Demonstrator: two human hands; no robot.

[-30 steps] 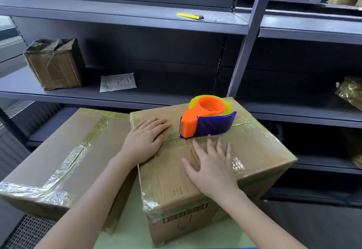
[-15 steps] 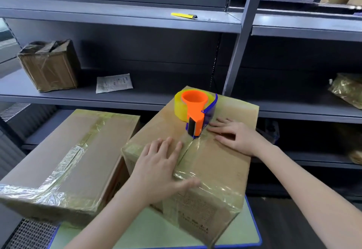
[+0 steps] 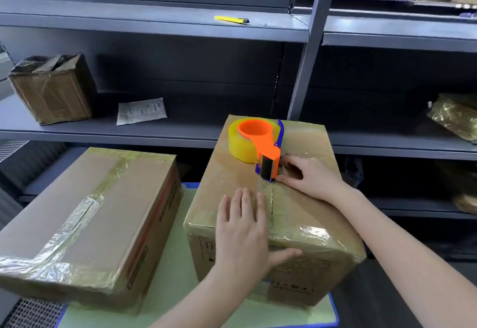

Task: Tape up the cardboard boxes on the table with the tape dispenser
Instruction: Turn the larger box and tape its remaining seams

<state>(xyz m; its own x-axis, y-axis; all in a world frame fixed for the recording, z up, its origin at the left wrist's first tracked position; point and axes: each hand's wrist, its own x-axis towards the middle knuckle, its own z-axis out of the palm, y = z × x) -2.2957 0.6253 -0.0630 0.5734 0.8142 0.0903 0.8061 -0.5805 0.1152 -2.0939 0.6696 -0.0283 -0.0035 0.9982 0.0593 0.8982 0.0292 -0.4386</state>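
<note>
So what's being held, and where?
Not clearly: the right hand touches the tape dispenser at its orange handle, but a grip cannot be told. The left hand lies flat on the box.

We note grey metal shelving (image 3: 387, 41) across the whole background, its bays split by an upright post (image 3: 307, 69). On the upper shelf (image 3: 154, 21) a yellow cutter (image 3: 231, 19) lies near the post. The middle shelf (image 3: 103, 129) holds a small film-wrapped carton (image 3: 51, 90) at far left, with a printed paper slip (image 3: 141, 110) to its right, apart from it. In the right bay sits a crinkled gold-wrapped parcel (image 3: 454, 116). The table (image 3: 175, 263) has a pale green top and a blue rim. A metal grille (image 3: 33, 313) shows at lower left and dark floor (image 3: 382, 302) at lower right. Lighting is even.
</note>
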